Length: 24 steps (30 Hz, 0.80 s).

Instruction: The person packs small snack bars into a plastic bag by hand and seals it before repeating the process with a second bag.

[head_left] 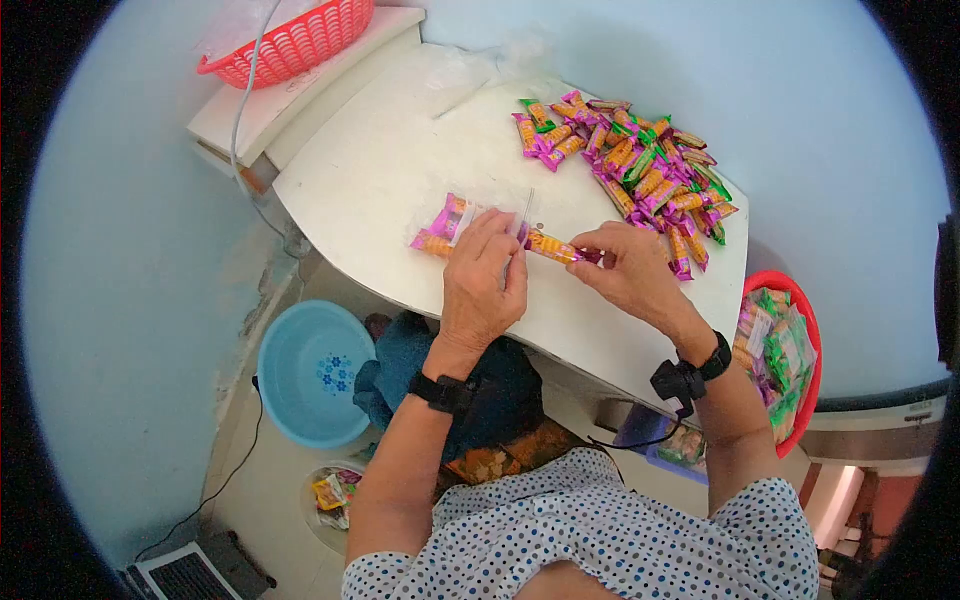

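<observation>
My left hand [482, 285] is closed over a clear plastic bag [468, 214] on the white table, its fingers pressed on the bag near its mouth. Inside the bag lie snack packets with pink ends and yellow middles [432, 243], partly hidden by that hand. Between finger and thumb, my right hand [637, 275] pinches the end of another snack packet [550, 246]. The far end of this packet is at the bag's opening, close to my left fingers. Beyond my right hand is a heap of similar packets [655, 185], some with green ends.
The white table [370, 190] has a curved front edge. More clear plastic [510, 62] lies at its back. A red basket [310, 42] stands at upper left, a blue basin [315, 390] on the floor. At right, a red tub [815, 350] holds filled bags.
</observation>
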Tool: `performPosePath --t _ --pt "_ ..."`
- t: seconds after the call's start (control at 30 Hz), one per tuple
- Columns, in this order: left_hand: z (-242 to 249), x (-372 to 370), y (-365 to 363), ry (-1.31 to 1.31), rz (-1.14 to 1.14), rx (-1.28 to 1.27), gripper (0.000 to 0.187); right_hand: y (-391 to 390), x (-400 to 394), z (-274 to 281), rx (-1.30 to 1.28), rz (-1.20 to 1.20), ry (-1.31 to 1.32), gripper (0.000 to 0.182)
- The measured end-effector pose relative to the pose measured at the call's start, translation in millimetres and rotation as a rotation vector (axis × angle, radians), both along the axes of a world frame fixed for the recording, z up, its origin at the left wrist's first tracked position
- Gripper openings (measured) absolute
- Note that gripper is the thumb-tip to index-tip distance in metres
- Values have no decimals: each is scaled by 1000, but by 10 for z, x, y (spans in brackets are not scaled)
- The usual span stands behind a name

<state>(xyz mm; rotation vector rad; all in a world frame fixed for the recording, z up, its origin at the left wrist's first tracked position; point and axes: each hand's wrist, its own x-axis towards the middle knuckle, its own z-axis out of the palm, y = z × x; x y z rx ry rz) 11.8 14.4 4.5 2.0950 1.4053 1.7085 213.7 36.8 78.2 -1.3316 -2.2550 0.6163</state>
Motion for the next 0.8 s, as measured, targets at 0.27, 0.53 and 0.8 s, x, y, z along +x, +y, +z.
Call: performPosePath --t 0.27,0.53,0.8 --pt "47 -3 -4 15 -8 10 11 290 -289 -149 -130 -9 205 26" --pt "57 -4 11 44 -42 -10 11 470 -508 -407 -19 -159 308 33" --pt "56 11 14 62 -53 -34 12 533 -573 -475 -84 -169 303 28"
